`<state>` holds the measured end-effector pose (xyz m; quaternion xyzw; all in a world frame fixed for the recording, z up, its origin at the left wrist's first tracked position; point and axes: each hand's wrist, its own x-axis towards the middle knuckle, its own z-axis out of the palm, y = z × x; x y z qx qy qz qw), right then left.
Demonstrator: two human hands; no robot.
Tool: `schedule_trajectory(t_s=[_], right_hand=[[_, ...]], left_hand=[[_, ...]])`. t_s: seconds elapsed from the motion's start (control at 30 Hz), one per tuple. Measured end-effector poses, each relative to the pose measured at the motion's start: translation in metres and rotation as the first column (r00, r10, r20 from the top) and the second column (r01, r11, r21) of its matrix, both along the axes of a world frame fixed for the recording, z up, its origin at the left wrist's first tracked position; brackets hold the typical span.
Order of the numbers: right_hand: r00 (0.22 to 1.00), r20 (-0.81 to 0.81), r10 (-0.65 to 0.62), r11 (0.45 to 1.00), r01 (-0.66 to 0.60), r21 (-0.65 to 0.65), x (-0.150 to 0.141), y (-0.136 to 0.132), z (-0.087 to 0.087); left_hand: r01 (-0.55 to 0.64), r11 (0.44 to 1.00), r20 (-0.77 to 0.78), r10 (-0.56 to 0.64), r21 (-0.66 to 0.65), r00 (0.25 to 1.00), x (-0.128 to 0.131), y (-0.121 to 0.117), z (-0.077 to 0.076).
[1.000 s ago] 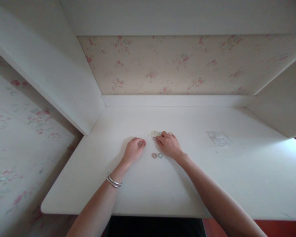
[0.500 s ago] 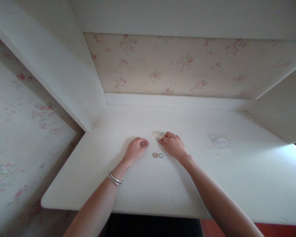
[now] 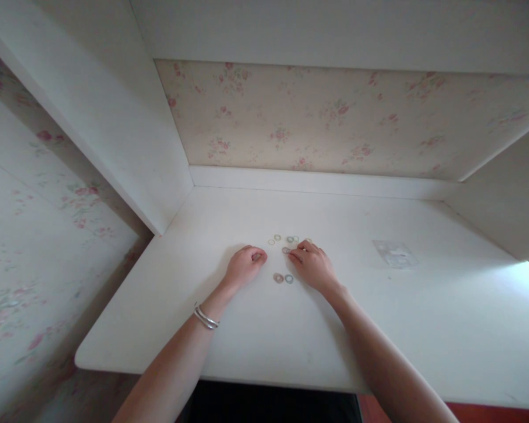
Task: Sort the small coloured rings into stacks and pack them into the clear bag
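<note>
Several small coloured rings lie on a white desk. My left hand rests on the desk with its fingers curled; a small ring-like thing shows at its fingertips. My right hand lies palm down, its fingers pinched on a small ring on the desk. A pinkish ring and a bluish ring lie side by side between my two hands. A short row of rings lies just beyond my fingertips. A pair of silver bangles sits on my left wrist.
A small clear plastic bag lies flat on the desk to the right. White side panels enclose the desk left and right, with floral wallpaper behind. A shelf runs overhead. The desk's front edge is near my elbows.
My right hand has drawn back slightly toward me and to the right, uncovering more of the far row of rings. My left hand has barely moved. The view has shifted a little.
</note>
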<state>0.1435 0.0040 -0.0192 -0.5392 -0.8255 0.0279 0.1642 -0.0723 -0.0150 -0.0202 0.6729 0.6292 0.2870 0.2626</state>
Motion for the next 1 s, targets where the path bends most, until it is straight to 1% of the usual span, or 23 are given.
schedule_trajectory(t_s=[0.27,0.33,0.43,0.5,0.6,0.67,0.73,0.8,0.87,1.0], right_hand=[[0.999,0.046,-0.009,0.999,0.011,-0.053,-0.003,-0.004,0.002],[1.0,-0.01,0.005,0.997,-0.006,-0.079,-0.001,-0.004,0.002],[0.986,-0.168,0.016,0.995,-0.033,-0.098,0.004,-0.003,0.002],[0.966,-0.257,0.0,0.999,-0.014,-0.052,0.009,-0.003,0.002],[0.943,-0.332,-0.006,0.999,0.016,0.029,0.014,-0.01,0.0],[0.931,-0.365,0.021,0.998,0.003,0.065,0.016,-0.019,-0.003],[0.921,-0.383,0.066,0.996,-0.037,0.083,0.017,-0.031,-0.006],[0.924,-0.363,0.121,0.992,-0.096,0.088,0.017,-0.043,-0.01],[0.937,-0.302,0.177,0.984,-0.159,0.084,0.016,-0.052,-0.011],[0.954,-0.17,0.247,0.969,-0.237,0.074,0.013,-0.059,-0.01]], left_hand=[[-0.007,1.0,-0.003,0.007,0.0,1.0,0.0,0.0,-0.001],[-0.01,1.0,0.0,0.01,-0.003,1.0,0.001,0.0,0.0],[-0.006,1.0,0.005,0.006,-0.003,1.0,0.0,0.0,0.0],[-0.008,1.0,0.0,0.008,-0.005,1.0,0.0,0.001,-0.002],[-0.013,1.0,0.008,0.013,-0.006,1.0,-0.001,0.001,-0.003],[-0.008,1.0,0.019,0.008,-0.002,1.0,-0.001,0.001,-0.003],[0.002,1.0,0.024,-0.002,0.0,1.0,-0.001,0.001,-0.003],[0.008,1.0,0.025,-0.008,0.0,1.0,-0.001,0.0,-0.002],[0.008,1.0,0.023,-0.008,0.005,1.0,0.0,0.0,-0.002],[0.012,1.0,0.026,-0.012,0.013,1.0,0.0,-0.001,-0.002]])
